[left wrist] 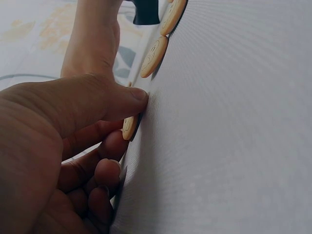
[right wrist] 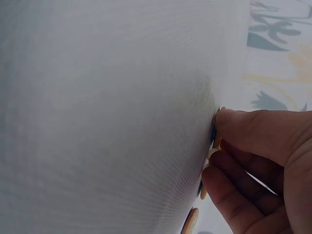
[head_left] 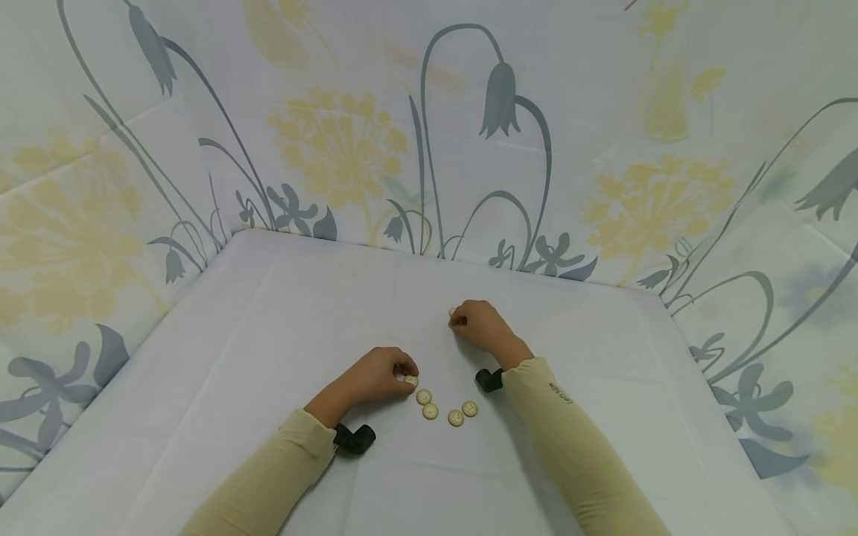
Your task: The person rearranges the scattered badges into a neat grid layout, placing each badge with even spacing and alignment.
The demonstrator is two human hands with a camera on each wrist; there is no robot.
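My left hand [head_left: 378, 374] is low over the white cloth, thumb and fingers pinching a round tan disc [head_left: 411, 381] at its edge. In the left wrist view this disc [left wrist: 128, 127] is thin, with line markings on its face. Farther off and to the right, my right hand [head_left: 484, 326] pinches another disc [head_left: 452, 312], mostly covered by the fingers. Its edge [right wrist: 218, 140] shows between thumb and fingertips in the right wrist view. Between the forearms lie more such discs in two pairs, a left pair [head_left: 424, 397] beside the left fingertips and a right pair [head_left: 456, 418].
A white cloth [head_left: 322, 298] covers the table. Behind it and along both sides hangs a sheet [head_left: 462, 179] with grey and yellow flower prints. Black wrist devices [head_left: 355, 439] sit at both cuffs, the right one [head_left: 489, 380] near the right pair of discs.
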